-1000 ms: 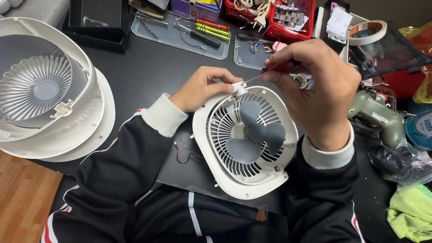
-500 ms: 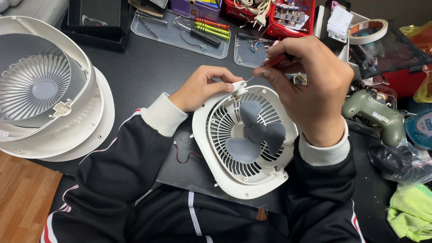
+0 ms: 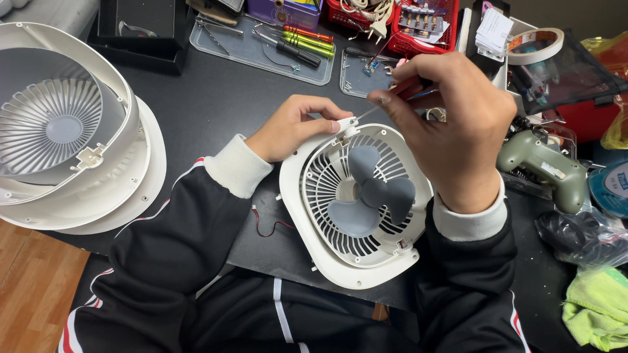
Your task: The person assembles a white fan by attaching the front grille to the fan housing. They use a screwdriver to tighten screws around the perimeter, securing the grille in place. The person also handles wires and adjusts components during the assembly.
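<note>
Fan (image 3: 356,202), white square housing with grey 3-blade rotor, lies grille-up on the black tabletop (image 3: 216,91) at its front edge, right before the person. Screwdriver (image 3: 392,98) tip sits at the small tab on the fan's top corner. Right hand (image 3: 451,124) above the fan's upper right, grip clamped on the screwdriver, red handle pinched between fingertips. Left hand (image 3: 294,127) at the fan's upper left, fingers curled shut on the housing rim, thumb pressing beside the tab, steadying it.

Change since 1 s ago: right hand has shifted a little up and left over the fan, shaft now angled lower toward the tab; fan and left hand have not moved. Judgement: the screw at that corner is being worked, hand re-gripping between turns, screw likely not out yet.

Red-black wire (image 3: 268,225) trails from the fan's left edge. 2 larger round white fan shells (image 3: 72,131), stacked, far left of the fan. Clear tray (image 3: 261,42) with more screwdrivers beyond the fan, upper left. Red baskets (image 3: 405,26) beyond the fan. Green power driver (image 3: 543,167) just right of the fan, tape roll (image 3: 540,46) upper right, green cloth (image 3: 598,307) lower right.
</note>
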